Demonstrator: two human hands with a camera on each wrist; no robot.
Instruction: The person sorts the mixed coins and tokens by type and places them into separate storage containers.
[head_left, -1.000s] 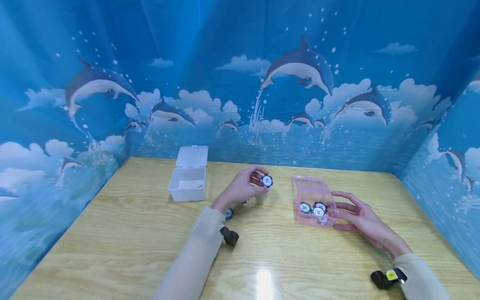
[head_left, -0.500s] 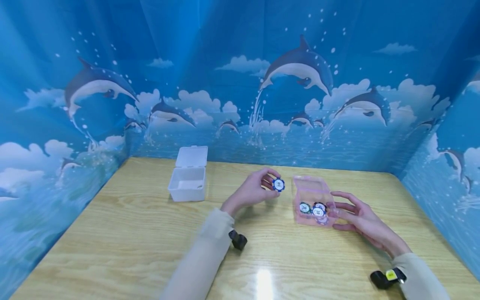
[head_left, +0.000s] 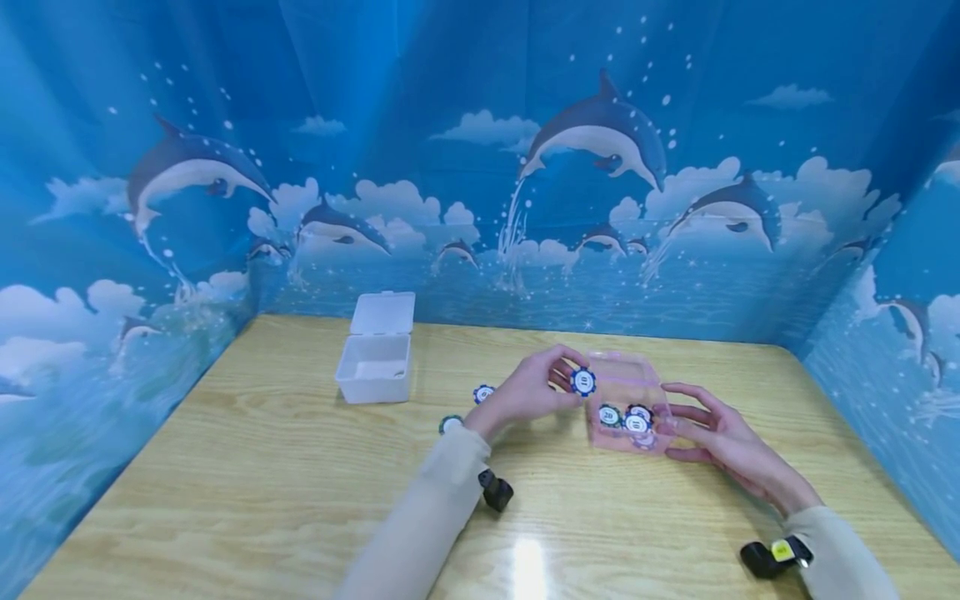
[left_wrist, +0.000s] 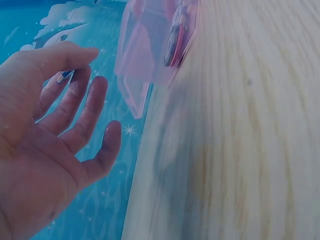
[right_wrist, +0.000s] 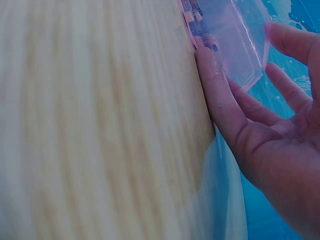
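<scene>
Chip (head_left: 582,382), blue-rimmed, sits pinched in the left hand (head_left: 534,389) fingers beside the pink box (head_left: 628,392); right hand (head_left: 718,435) fingers lie straight against that box's far side.

A blue-and-white poker chip (head_left: 582,382) is showing between the fingers of the left hand (head_left: 528,390), beside a clear pink box (head_left: 626,400) that is holding chips edged in green, black and blue. Two more chips, blue (head_left: 483,393) and green (head_left: 450,424), are lying on the pale wood-grain table (head_left: 262,492). A white box (head_left: 377,354) is sitting before a blue dolphin-and-cloud backdrop (head_left: 480,167).
</scene>
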